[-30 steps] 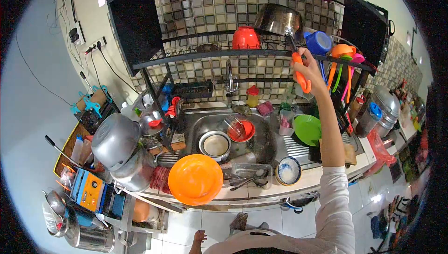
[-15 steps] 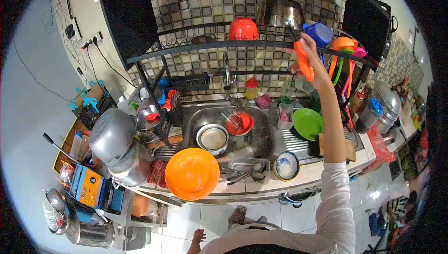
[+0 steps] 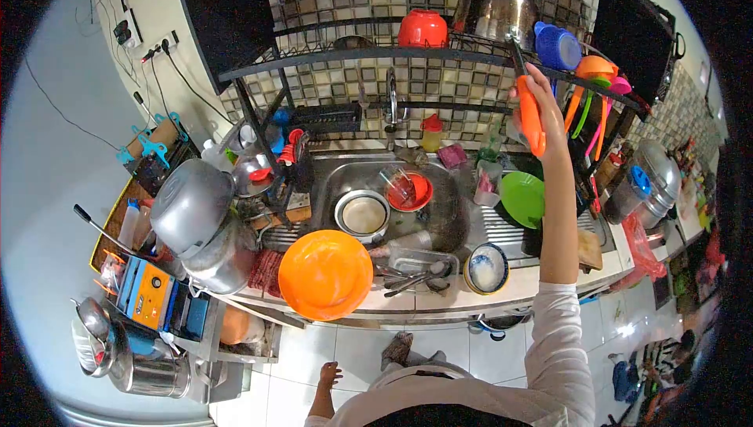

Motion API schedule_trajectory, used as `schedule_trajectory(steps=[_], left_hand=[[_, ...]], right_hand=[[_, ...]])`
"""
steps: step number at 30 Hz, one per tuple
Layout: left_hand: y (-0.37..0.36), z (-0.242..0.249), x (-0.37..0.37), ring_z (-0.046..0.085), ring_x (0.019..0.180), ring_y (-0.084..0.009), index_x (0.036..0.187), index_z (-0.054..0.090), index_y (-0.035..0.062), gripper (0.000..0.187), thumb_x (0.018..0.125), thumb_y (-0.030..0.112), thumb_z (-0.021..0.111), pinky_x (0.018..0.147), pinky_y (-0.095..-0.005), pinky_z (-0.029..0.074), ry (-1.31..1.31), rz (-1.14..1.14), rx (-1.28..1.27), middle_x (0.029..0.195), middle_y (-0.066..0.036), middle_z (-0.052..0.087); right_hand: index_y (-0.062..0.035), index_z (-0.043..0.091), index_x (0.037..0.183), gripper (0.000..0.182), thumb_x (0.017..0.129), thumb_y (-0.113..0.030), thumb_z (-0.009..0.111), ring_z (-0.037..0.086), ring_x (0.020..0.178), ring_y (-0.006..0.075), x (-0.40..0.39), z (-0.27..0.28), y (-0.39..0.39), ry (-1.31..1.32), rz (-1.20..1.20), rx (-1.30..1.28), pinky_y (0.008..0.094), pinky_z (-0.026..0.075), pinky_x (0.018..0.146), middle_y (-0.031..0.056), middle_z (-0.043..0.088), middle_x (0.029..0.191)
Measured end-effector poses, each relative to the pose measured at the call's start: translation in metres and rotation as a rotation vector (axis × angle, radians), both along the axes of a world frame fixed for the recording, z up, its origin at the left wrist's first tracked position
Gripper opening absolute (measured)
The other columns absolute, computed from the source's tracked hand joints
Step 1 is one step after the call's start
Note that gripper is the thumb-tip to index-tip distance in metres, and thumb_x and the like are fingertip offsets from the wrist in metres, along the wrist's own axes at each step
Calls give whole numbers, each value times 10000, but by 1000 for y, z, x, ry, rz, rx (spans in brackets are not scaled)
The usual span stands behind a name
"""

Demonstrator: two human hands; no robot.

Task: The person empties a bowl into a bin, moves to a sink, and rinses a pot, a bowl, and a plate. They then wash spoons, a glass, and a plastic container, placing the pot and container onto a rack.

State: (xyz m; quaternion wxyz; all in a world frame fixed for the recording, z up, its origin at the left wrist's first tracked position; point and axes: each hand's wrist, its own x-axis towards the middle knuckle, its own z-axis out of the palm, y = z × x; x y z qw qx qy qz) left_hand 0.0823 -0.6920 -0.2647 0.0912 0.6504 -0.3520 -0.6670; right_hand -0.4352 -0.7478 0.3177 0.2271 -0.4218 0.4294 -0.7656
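My right hand (image 3: pixel 552 109) is up at the dish rack, its fingers around the orange handle of a metal saucepan (image 3: pixel 496 15). The pan rests on the rack's top shelf, its handle sloping down towards me. Part of my grip is hidden behind the handle. Just right of the pan hangs a blue plastic cup (image 3: pixel 558 47); a red bowl (image 3: pixel 423 29) sits upside down to its left. My left hand (image 3: pixel 330 374) hangs low beside my body, holding nothing, fingers apart.
Below the rack, the sink (image 3: pixel 447 231) holds a white-rimmed bowl (image 3: pixel 362 215) and a red bowl (image 3: pixel 420 192) with a clear glass. A soapy orange plate (image 3: pixel 325 274) lies on the counter's front edge. Orange ladles (image 3: pixel 596 67) hang at right; large pots (image 3: pixel 192 207) stand left.
The whole view has shifted slightly, moving the rack right and up in the picture. My right hand stays at the saucepan's handle, its fingers showing less to the left. The left hand remains low.
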Motion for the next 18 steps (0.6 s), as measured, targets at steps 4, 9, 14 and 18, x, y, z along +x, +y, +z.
schedule_trajectory(steps=[4, 9, 14, 18], left_hand=[[12, -12, 7, 557, 663, -242, 1084, 356, 147, 389, 760, 340, 452, 568, -428, 382, 153, 24, -24, 911, -126, 539], [17, 0, 3, 555, 674, -256, 1087, 345, 161, 367, 773, 333, 427, 595, -437, 376, 68, -32, 55, 952, -129, 530], [8, -14, -2, 551, 685, -270, 1099, 338, 156, 375, 777, 335, 412, 622, -462, 364, 41, 8, 148, 957, -135, 525], [4, -9, -7, 550, 683, -275, 1085, 344, 154, 363, 775, 329, 416, 619, -471, 364, 6, -23, 105, 940, -140, 526]], right_hand=[[-142, 358, 1096, 353, 781, -256, 472, 456, 453, 109, -3, 0, 7, 9, 1, 28, 205, 373, 369, 50, 510, 739], [-140, 352, 1096, 369, 773, -261, 483, 458, 461, 104, -9, -9, 12, -14, 57, 36, 200, 382, 380, 55, 510, 719], [-131, 347, 1094, 363, 784, -276, 468, 455, 472, 96, -8, -9, 10, -13, 27, 22, 195, 378, 370, 53, 503, 703], [-118, 352, 1091, 374, 784, -293, 472, 460, 474, 102, -35, 14, -7, 52, 7, 67, 206, 385, 386, 53, 494, 692]])
